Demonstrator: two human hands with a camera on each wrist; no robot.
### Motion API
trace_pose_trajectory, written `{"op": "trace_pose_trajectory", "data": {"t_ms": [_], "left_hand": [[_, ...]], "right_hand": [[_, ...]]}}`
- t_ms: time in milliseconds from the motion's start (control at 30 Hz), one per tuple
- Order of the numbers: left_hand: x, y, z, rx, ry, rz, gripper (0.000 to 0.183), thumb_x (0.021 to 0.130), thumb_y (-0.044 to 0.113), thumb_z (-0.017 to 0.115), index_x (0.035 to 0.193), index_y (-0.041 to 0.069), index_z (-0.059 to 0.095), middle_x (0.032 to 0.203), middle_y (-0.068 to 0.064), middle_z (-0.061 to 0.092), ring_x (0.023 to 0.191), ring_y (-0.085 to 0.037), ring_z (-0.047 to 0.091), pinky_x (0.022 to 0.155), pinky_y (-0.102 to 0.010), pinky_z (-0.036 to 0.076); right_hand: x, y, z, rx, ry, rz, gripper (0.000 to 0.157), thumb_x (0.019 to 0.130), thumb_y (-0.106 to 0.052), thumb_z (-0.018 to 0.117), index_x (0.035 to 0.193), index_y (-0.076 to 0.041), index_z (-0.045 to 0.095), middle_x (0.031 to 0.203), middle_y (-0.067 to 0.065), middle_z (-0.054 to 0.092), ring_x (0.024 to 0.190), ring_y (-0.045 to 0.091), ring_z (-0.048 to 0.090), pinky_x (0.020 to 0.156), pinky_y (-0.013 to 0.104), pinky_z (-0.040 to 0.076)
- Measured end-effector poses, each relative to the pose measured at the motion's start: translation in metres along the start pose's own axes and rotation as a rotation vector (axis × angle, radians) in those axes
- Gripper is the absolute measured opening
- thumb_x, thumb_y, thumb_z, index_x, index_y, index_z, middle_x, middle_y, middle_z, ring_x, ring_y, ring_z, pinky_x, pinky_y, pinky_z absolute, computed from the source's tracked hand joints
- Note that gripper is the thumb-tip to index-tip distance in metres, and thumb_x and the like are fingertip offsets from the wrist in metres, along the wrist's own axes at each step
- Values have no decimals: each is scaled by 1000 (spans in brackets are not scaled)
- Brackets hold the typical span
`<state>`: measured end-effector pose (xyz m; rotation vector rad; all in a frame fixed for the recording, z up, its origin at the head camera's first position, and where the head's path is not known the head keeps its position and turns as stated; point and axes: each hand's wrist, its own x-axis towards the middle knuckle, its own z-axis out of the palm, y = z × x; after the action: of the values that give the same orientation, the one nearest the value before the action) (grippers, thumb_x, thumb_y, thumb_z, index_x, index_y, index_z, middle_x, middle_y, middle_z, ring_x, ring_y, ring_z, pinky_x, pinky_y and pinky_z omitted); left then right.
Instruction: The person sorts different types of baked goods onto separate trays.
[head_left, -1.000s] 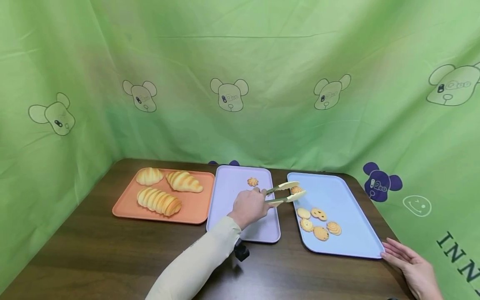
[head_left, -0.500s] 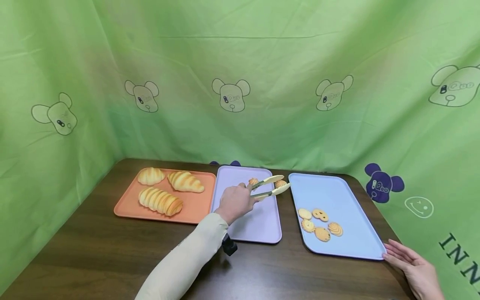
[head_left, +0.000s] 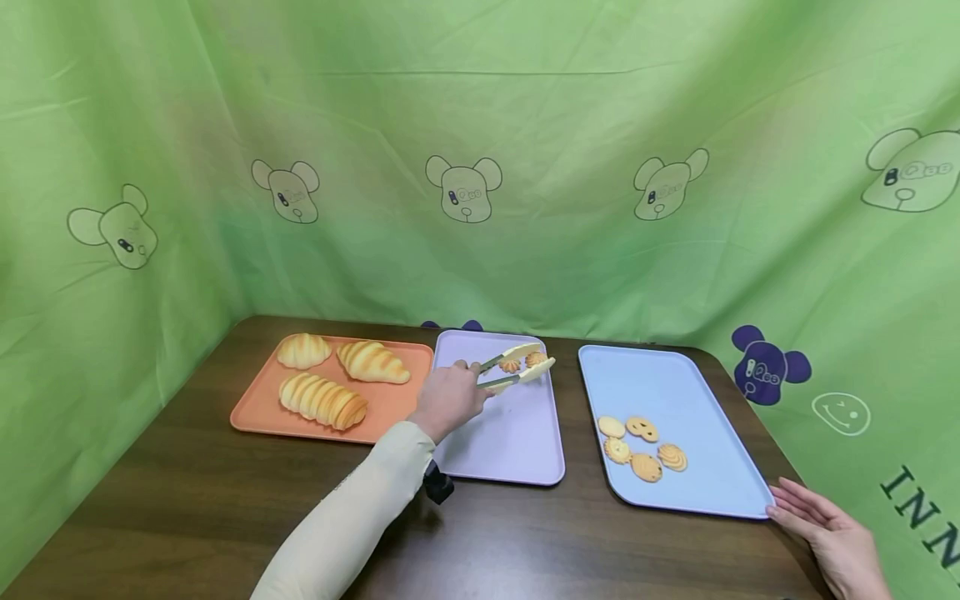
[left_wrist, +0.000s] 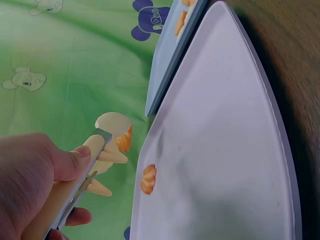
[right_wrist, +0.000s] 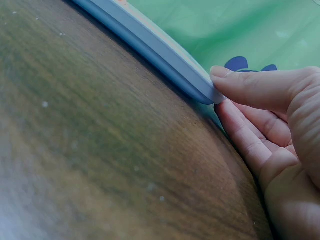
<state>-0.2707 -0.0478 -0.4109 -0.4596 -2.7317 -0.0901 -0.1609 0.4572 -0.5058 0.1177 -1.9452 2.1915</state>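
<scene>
My left hand (head_left: 450, 402) grips a pair of tongs (head_left: 534, 371) with cream tips above the far end of the lilac tray (head_left: 502, 446). Between the tips is a ridged cookie (left_wrist: 124, 140), which looks raised above the tray in the left wrist view. A similar star-shaped cookie (left_wrist: 148, 179) lies on the lilac tray beside it. At the near right corner of the blue tray (head_left: 697, 408), my right hand (head_left: 828, 533) pinches the rim, thumb on top and fingers below, as the right wrist view shows. Several cookies (head_left: 647, 467) lie on the blue tray's near left part.
An orange tray (head_left: 255, 408) at the left bears three bread pieces, among them a ridged loaf (head_left: 322, 401). All trays lie on a dark wooden table (head_left: 187, 492). A green curtain (head_left: 525, 250) hangs behind and along both sides.
My left hand has moved left with the tongs, carrying the ridged cookie from the blue tray across the gap to above the lilac tray. My right hand stays at the blue tray's corner.
</scene>
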Motion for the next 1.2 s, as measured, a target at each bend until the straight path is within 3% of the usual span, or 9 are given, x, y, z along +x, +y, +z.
{"op": "trace_pose_trajectory", "data": {"t_ms": [167, 533, 733, 1200], "left_hand": [[-2, -7, -3, -16, -37, -36, 50, 89, 48, 72, 117, 6, 71, 82, -7, 65, 53, -17, 52, 45, -31, 44], [-8, -26, -4, 18, 12, -49, 43, 88, 46, 73, 102, 6, 71, 75, -7, 62, 53, -20, 55, 46, -34, 45], [-10, -37, -5, 8, -12, -98, 43, 88, 48, 72, 98, 6, 69, 71, -6, 56, 52, -21, 53, 48, -36, 46], [-14, -59, -6, 34, -31, -118, 39, 87, 43, 76, 92, 5, 70, 70, -7, 57, 54, -24, 58, 50, -39, 49]], "right_hand": [[0, -1, 0, -10, -7, -7, 53, 88, 22, 59, 114, -22, 75, 101, -7, 75, 93, 0, 69, 75, 14, 51], [-1, -1, 0, 21, -2, 5, 55, 88, 24, 56, 113, -21, 75, 100, -5, 75, 93, 1, 69, 75, 14, 51], [-1, -2, 1, 6, -1, 12, 55, 88, 23, 57, 112, -23, 75, 100, -6, 75, 93, 0, 69, 75, 14, 51], [0, 0, 0, 26, -20, -9, 55, 87, 24, 56, 113, -20, 75, 101, -4, 75, 94, 2, 69, 76, 15, 51]]}}
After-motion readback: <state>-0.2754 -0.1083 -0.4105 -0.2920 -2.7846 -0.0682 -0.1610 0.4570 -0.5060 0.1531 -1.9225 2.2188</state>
